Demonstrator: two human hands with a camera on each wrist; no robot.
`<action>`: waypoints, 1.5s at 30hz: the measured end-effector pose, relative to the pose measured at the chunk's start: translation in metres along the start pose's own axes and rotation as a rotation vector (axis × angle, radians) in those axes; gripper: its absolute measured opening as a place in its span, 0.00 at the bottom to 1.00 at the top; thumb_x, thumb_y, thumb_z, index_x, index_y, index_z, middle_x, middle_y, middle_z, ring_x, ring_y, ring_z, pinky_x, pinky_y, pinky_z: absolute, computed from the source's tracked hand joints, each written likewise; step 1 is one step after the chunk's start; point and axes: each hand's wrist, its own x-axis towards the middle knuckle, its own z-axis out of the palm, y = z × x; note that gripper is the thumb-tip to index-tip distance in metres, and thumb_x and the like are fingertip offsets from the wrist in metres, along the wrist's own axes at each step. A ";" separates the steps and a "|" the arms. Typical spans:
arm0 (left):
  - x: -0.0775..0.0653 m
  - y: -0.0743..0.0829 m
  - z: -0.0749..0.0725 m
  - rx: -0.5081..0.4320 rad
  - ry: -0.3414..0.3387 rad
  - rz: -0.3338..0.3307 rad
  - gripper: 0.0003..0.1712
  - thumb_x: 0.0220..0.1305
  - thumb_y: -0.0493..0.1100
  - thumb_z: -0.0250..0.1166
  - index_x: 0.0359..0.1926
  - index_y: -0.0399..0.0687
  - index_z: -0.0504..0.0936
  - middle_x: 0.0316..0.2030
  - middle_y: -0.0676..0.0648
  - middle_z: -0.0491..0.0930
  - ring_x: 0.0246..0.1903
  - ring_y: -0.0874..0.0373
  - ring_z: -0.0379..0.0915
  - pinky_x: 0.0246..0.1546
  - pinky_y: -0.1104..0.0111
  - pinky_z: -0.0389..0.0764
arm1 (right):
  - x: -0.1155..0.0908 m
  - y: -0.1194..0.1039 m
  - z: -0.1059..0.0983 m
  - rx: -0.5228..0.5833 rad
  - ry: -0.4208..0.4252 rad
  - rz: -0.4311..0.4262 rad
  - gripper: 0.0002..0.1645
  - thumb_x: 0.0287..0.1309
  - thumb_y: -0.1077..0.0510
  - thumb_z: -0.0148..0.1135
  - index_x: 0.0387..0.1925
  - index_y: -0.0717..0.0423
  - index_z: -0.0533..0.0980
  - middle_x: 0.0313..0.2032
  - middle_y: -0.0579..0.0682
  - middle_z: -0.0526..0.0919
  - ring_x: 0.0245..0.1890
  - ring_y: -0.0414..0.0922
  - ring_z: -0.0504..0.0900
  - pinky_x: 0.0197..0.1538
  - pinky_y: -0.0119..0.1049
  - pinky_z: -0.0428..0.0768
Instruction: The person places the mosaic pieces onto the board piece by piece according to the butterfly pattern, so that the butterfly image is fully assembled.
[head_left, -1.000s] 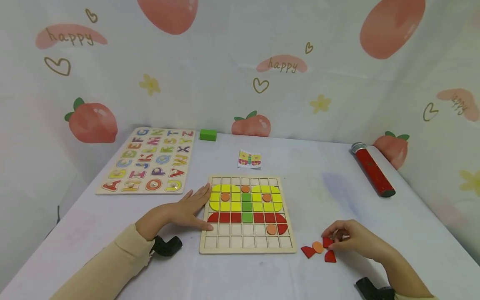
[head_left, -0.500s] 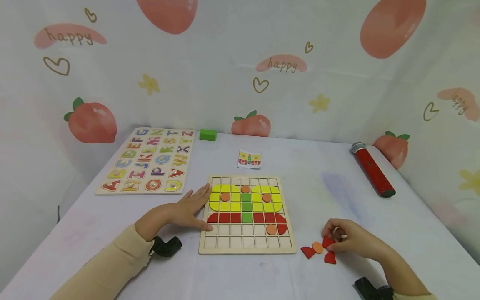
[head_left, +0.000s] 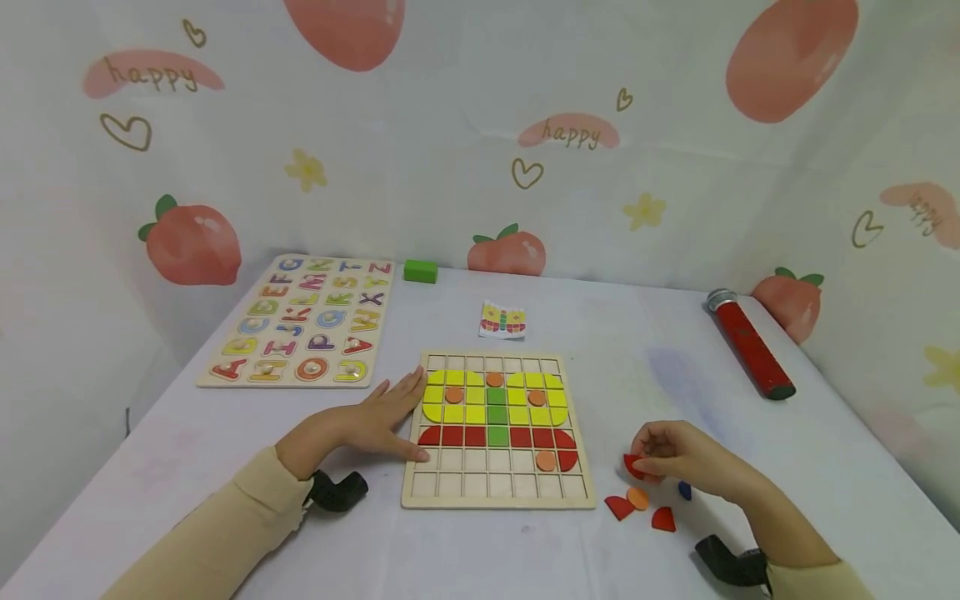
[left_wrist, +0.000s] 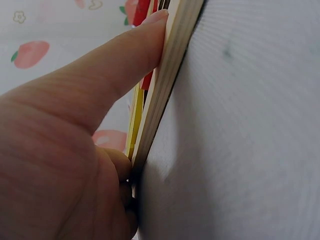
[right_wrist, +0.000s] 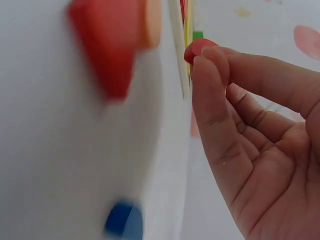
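Observation:
In the head view a wooden grid board point(head_left: 510, 492) lies mid-table, bearing yellow, red, green and orange pieces. My left hand point(head_left: 375, 423) rests along its left edge with fingers extended. The left wrist view shows that thumb point(left_wrist: 125, 60) on the board's rim point(left_wrist: 160, 95). My right hand point(head_left: 693, 458) pinches a red quarter-round piece point(head_left: 632, 467) between thumb and fingertips, right of the board. Below it on the table lie an orange disc point(head_left: 637, 499), two red pieces, one at left point(head_left: 619, 507) and one at right point(head_left: 663, 519), and a blue piece point(head_left: 685, 490).
A small picture card point(head_left: 502, 321) with a butterfly pattern lies behind the board. An alphabet puzzle board point(head_left: 296, 325) is at the back left, near a green block point(head_left: 421, 272). At the back right lies a red microphone point(head_left: 750, 346).
My right hand has raised the red piece off the table and moved a little left and away from me. A blue piece now shows under the hand. My left hand stays on the board.

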 end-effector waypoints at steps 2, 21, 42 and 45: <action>0.000 0.000 0.000 -0.001 -0.002 -0.001 0.69 0.46 0.69 0.66 0.73 0.41 0.35 0.74 0.43 0.30 0.73 0.49 0.26 0.71 0.49 0.30 | 0.005 -0.006 0.002 0.024 -0.018 -0.006 0.15 0.56 0.56 0.63 0.37 0.65 0.73 0.32 0.52 0.79 0.30 0.44 0.78 0.35 0.29 0.82; 0.003 -0.002 0.002 0.003 0.005 0.003 0.69 0.46 0.70 0.65 0.73 0.42 0.35 0.74 0.44 0.30 0.73 0.50 0.26 0.71 0.50 0.30 | 0.060 -0.060 0.034 -0.016 -0.150 -0.111 0.09 0.56 0.59 0.64 0.32 0.63 0.75 0.28 0.50 0.79 0.27 0.42 0.79 0.36 0.31 0.81; 0.002 0.001 0.000 0.006 0.002 -0.013 0.69 0.46 0.70 0.65 0.73 0.43 0.35 0.74 0.45 0.29 0.74 0.51 0.26 0.72 0.51 0.30 | 0.084 -0.078 0.061 -0.100 -0.137 -0.059 0.06 0.51 0.63 0.67 0.28 0.60 0.76 0.26 0.49 0.80 0.20 0.40 0.79 0.32 0.32 0.83; 0.002 -0.001 0.001 0.002 0.003 -0.012 0.68 0.46 0.70 0.65 0.73 0.43 0.35 0.74 0.45 0.29 0.74 0.51 0.26 0.72 0.51 0.29 | 0.084 -0.079 0.062 -0.146 -0.121 -0.089 0.05 0.50 0.63 0.67 0.26 0.59 0.77 0.26 0.48 0.80 0.21 0.39 0.77 0.30 0.30 0.81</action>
